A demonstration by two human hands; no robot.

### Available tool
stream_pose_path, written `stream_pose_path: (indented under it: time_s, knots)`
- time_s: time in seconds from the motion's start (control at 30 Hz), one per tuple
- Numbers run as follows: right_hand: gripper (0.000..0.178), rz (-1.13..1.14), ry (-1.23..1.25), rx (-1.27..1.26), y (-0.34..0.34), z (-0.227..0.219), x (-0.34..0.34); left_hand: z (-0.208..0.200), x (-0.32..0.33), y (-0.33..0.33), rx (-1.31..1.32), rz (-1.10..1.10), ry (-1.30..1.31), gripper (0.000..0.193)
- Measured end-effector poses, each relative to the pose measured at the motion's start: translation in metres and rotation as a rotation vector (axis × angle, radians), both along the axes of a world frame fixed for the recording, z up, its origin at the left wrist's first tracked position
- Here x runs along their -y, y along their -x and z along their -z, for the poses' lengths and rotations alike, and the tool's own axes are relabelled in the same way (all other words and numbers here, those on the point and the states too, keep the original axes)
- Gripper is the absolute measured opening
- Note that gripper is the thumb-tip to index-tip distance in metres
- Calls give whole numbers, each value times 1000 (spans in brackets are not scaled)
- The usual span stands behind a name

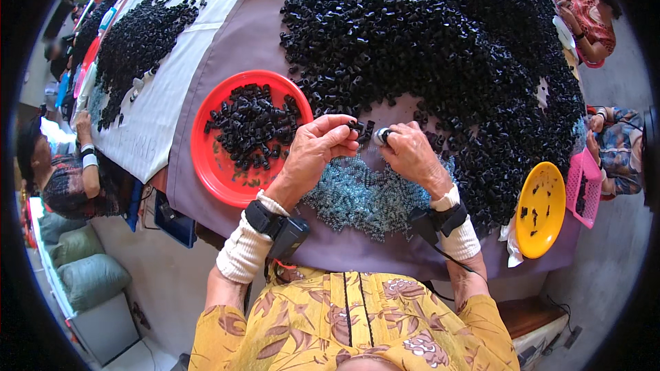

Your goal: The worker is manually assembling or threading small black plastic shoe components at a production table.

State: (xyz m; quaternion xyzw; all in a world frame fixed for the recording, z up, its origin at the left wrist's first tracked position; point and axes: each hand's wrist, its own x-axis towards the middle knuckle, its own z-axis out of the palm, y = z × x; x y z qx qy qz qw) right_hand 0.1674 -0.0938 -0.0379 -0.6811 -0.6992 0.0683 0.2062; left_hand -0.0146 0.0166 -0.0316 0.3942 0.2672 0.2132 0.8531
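Note:
My left hand point(317, 143) pinches a small black tube-shaped piece point(355, 126) between thumb and forefinger. Just to its right, my right hand point(416, 156) is closed, with a whitish wrap point(381, 137) and a dark band at its fingertips; whether it grips a piece there I cannot make out. Below both hands spreads a heap of pale blue, spring-like coils point(368, 199). A large pile of similar black pieces point(412, 34) covers the table beyond them. Beside my left hand sits a red round tray point(206, 172) holding many black pieces.
A yellow oval tray point(540, 233) with a few black pieces and a pink basket point(583, 182) stand at the right edge of the purple tablecloth point(234, 62). Other people sit left and right. A white-covered table point(165, 96) with more black pieces adjoins on the left.

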Motion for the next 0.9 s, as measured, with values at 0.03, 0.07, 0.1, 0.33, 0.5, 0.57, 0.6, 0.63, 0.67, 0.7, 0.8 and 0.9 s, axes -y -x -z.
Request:
stream_pose_path:
  time_s: [0.03,0.07,0.1,0.33,0.5,0.57,0.6,0.63,0.67,0.7,0.8,0.9]
  knots:
    - [7,-42,-2,20,4,-1,0,0,0,0,2,-1,-3,23]
    - [6,-81,-3,43,8,-2,0,1,0,0,3,1,-2,23]
    - [4,-85,-16,96,13,4,-1,1,1,0,-19,5,-15,23]
    - [4,-65,-45,119,15,9,-5,0,5,1,-38,19,-38,23]
    - [7,-53,-65,-38,13,6,-7,2,6,3,-42,26,-56,24]
    - [10,46,-33,-241,8,-2,-4,1,7,3,-48,22,-64,24]
    - [10,43,-30,-242,8,-8,-4,0,7,3,-69,25,-82,24]
    - [10,83,-57,-380,8,-16,-5,0,7,3,-91,29,-100,24]
    - [10,130,-87,-518,9,-23,-6,0,8,2,-91,32,-99,24]
    - [12,126,-132,-543,10,-26,-7,0,8,2,-101,41,-126,24]
    - [13,52,-220,-530,14,-33,-13,-4,11,-3,-109,63,-178,24]
    - [12,48,-198,-485,15,-35,-12,-5,13,-6,-104,73,-228,24]
